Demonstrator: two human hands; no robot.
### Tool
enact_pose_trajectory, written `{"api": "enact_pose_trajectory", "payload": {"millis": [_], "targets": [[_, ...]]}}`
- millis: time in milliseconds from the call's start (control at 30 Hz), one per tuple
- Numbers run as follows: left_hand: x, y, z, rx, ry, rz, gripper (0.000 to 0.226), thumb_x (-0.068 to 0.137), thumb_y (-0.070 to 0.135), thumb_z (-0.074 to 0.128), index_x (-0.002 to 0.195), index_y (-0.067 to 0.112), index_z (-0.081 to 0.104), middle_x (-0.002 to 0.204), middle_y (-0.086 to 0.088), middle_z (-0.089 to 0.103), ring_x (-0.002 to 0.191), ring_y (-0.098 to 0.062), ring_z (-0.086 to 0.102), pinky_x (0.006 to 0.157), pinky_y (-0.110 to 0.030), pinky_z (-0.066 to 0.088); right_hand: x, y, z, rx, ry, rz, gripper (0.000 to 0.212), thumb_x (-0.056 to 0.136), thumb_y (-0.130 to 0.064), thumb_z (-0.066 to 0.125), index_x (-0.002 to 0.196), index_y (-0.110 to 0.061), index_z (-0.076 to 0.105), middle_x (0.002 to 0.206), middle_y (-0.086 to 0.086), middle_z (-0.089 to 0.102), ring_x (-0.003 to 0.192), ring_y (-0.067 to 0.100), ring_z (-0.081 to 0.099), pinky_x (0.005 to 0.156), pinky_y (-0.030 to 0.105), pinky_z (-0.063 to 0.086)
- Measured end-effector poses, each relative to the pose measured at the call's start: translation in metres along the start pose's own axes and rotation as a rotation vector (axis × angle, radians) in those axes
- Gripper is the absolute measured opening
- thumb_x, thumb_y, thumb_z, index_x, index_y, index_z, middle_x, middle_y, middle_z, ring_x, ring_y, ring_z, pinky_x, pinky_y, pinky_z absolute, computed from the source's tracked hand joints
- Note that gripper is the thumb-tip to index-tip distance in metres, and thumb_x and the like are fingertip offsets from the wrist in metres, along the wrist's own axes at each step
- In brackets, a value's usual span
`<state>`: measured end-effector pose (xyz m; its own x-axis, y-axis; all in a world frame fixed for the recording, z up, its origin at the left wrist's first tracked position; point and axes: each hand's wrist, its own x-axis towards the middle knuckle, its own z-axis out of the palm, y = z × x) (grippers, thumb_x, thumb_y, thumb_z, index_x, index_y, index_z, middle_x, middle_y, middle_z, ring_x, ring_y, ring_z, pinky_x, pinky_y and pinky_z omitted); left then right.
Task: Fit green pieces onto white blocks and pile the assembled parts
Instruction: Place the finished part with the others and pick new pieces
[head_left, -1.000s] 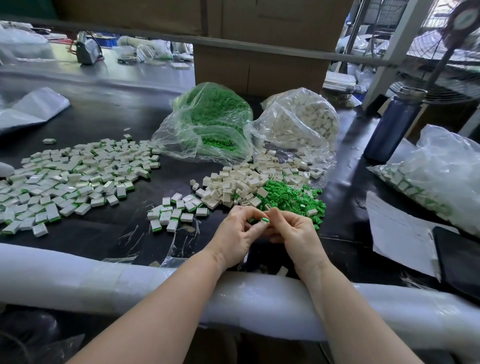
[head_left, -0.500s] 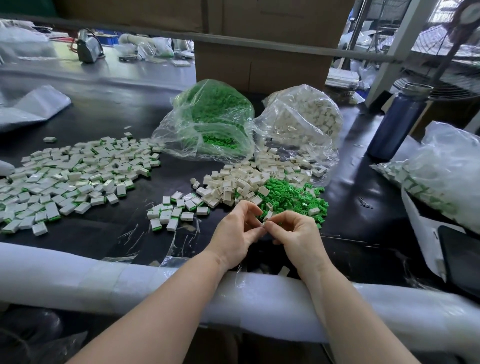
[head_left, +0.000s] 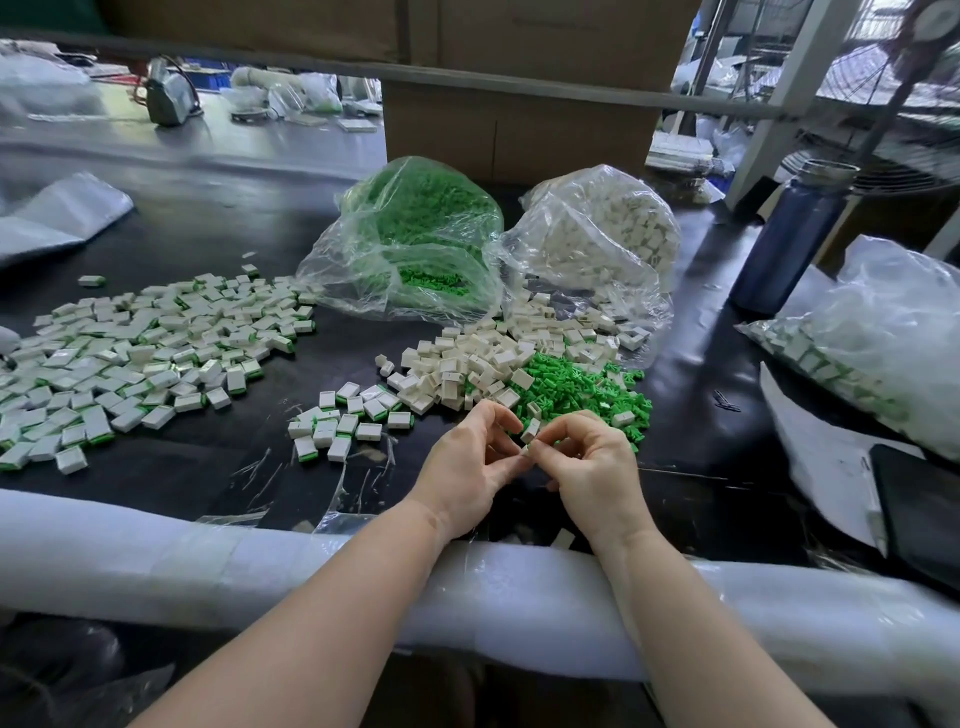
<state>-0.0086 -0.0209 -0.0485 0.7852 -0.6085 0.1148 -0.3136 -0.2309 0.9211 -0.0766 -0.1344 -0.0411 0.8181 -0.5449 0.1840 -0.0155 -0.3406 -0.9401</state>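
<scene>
**Currently: seating a green piece in a white block**

Head view: the left hand (head_left: 470, 462) and right hand (head_left: 589, 462) meet above the table edge, fingertips pinched together on one white block (head_left: 531, 430). The operator ideally aligns the insert squarely before pressing. Loose green pieces (head_left: 576, 397) lie just beyond; the assembled pile (head_left: 130, 358) is far left.
</scene>
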Motion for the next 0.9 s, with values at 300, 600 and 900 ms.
{"api": "enact_pose_trajectory", "payload": {"millis": [300, 600, 900], "targets": [[0.000, 0.002, 0.000, 0.050, 0.057, -0.006, 0.023, 0.083, 0.011, 0.068, 0.097, 0.021, 0.053, 0.075, 0.004, 0.058, 0.066, -0.009, 0.053, 0.073, -0.025, 0.049, 0.003, 0.004, -0.003, -0.113, 0.120, 0.002, 0.023, 0.083, -0.009, 0.066, 0.066, -0.022, 0.058, 0.079, 0.010, 0.060, 0.065, 0.025, 0.054, 0.066, 0.041, 0.051], [0.001, 0.001, -0.011, 0.124, 0.502, -0.105, 0.019, 0.089, 0.005, 0.058, 0.098, 0.017, 0.069, 0.106, -0.006, 0.057, 0.090, -0.019, 0.060, 0.082, -0.019, 0.048, 0.008, 0.013, -0.012, -0.137, 0.347, 0.122, 0.009, 0.086, -0.016, 0.064, 0.077, -0.014, 0.063, 0.084, 0.007, 0.065, 0.078, 0.019, 0.057, 0.070, 0.027, 0.043], [0.002, -0.001, -0.010, 0.381, 0.530, -0.288, 0.039, 0.088, 0.015, 0.059, 0.123, 0.000, 0.053, 0.129, -0.012, 0.031, 0.120, -0.027, 0.033, 0.094, -0.018, 0.025, 0.011, 0.017, -0.014, -0.223, 0.363, 0.176, 0.009, 0.085, -0.010, 0.062, 0.078, -0.015, 0.064, 0.093, 0.010, 0.065, 0.079, 0.019, 0.056, 0.068, 0.024, 0.038]]}}
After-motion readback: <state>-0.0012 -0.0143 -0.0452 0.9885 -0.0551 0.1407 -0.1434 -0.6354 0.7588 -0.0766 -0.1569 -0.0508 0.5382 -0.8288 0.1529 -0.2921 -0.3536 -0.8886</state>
